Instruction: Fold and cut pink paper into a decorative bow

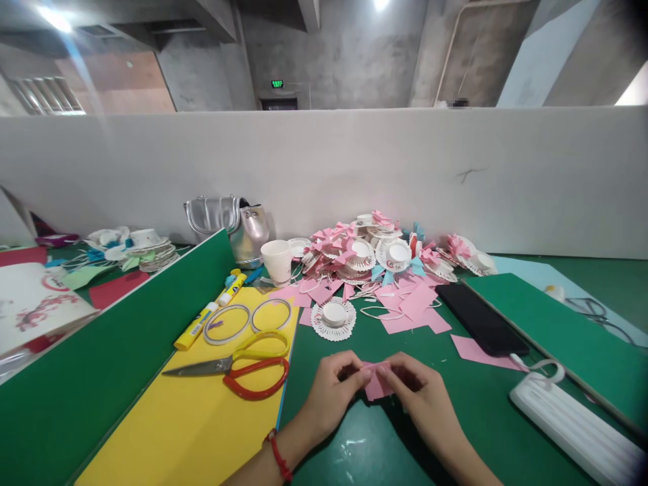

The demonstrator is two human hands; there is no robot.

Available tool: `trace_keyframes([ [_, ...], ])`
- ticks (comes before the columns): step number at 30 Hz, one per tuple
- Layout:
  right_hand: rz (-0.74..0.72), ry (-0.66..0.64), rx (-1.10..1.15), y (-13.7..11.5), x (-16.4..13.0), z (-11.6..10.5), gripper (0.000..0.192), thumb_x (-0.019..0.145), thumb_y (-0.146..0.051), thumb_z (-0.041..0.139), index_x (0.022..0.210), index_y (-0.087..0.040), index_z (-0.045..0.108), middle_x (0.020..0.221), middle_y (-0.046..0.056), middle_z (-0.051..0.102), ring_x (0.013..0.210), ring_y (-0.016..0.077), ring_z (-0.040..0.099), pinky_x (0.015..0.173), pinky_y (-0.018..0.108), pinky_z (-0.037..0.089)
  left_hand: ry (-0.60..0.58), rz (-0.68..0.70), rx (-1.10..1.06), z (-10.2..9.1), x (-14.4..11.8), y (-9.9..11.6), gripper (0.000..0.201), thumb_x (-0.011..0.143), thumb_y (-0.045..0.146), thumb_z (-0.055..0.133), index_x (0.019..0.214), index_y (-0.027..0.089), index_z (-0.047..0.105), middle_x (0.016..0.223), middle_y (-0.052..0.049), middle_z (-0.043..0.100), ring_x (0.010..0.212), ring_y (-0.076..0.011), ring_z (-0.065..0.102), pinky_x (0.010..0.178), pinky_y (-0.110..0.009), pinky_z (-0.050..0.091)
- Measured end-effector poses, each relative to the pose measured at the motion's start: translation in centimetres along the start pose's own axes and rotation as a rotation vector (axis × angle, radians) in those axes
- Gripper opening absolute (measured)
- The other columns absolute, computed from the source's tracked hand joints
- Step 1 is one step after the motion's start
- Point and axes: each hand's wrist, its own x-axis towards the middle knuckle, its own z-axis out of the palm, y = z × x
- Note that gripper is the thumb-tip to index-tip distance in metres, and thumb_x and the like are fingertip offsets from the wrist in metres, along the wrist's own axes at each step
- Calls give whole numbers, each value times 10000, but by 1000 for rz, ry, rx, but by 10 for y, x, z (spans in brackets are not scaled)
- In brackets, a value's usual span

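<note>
Green table: pink paper pinched between left hand and right hand fingertips.

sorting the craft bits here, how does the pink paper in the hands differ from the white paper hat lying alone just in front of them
The pink paper is a small folded scrap pinched between the left hand and right hand; the white paper hat lies untouched on the green table. The pink paper looks flat and angular, while the white paper hat is round, with a raised centre and a lacy rim. Both are paper craft pieces.
</note>
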Motion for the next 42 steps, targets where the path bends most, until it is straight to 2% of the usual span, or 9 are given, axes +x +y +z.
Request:
trace_keyframes([
  [6, 38, 45, 151, 0, -2, 0, 246, 722, -355, 558, 569, -165, 580, 519, -32, 475, 502, 114, 411, 476, 212, 325, -5, -5, -10, 0, -2, 4, 210, 740, 269, 520, 571, 149, 487, 513, 48, 405, 493, -95, 354, 469, -210, 269],
  [10, 31, 70, 136, -1, -2, 3, 314, 761, -386, 504, 537, -169, 540, 479, -42, 424, 462, 104, 360, 450, 215, 305, 16, 18, 11, -1, -1, 5, 202, 781, 285, 462, 631, 151, 489, 540, 50, 407, 487, -92, 356, 459, -204, 272],
  [13, 7, 30, 97, -1, -2, 6, 297, 755, -398, 511, 570, -170, 559, 541, -12, 510, 519, 129, 433, 492, 225, 347, 65, 57, 14, -1, 0, 3, 198, 778, 258, 447, 604, 167, 426, 556, 56, 369, 516, -93, 337, 469, -199, 272],
  [16, 12, 13, 91, 0, 0, 8, 253, 715, -406, 559, 654, -165, 610, 604, 17, 577, 570, 154, 489, 527, 239, 381, 50, 64, 41, 1, 0, -1, 183, 772, 246, 457, 611, 173, 411, 559, 61, 356, 517, -91, 331, 472, -196, 275],
  [21, 21, 45, 125, 2, 1, 4, 247, 714, -396, 564, 634, -164, 597, 521, -25, 516, 480, 114, 429, 462, 219, 343, 21, 55, 24, 2, 0, -4, 130, 773, 254, 484, 691, 154, 480, 572, 50, 418, 494, -89, 373, 467, -200, 292],
  [24, 19, 23, 136, 0, 2, 3, 244, 727, -377, 558, 615, -161, 581, 506, -37, 487, 456, 97, 397, 437, 210, 320, 27, 68, 21, 1, 1, -3, 152, 773, 262, 490, 674, 147, 499, 562, 47, 428, 484, -90, 372, 471, -206, 301],
  [30, -4, -39, 138, -1, 1, 6, 236, 718, -372, 573, 641, -150, 590, 552, -16, 513, 510, 111, 432, 481, 225, 342, -2, 103, 42, 2, -1, -2, 167, 771, 269, 507, 673, 138, 540, 612, 22, 477, 587, -118, 419, 556, -220, 335],
  [42, -21, -129, 155, 0, -1, 5, 230, 709, -363, 577, 605, -159, 584, 553, -28, 501, 517, 109, 427, 486, 219, 334, -41, 137, 105, 1, -5, 1, 197, 772, 257, 468, 603, 156, 469, 562, 50, 405, 544, -102, 366, 504, -205, 291],
])
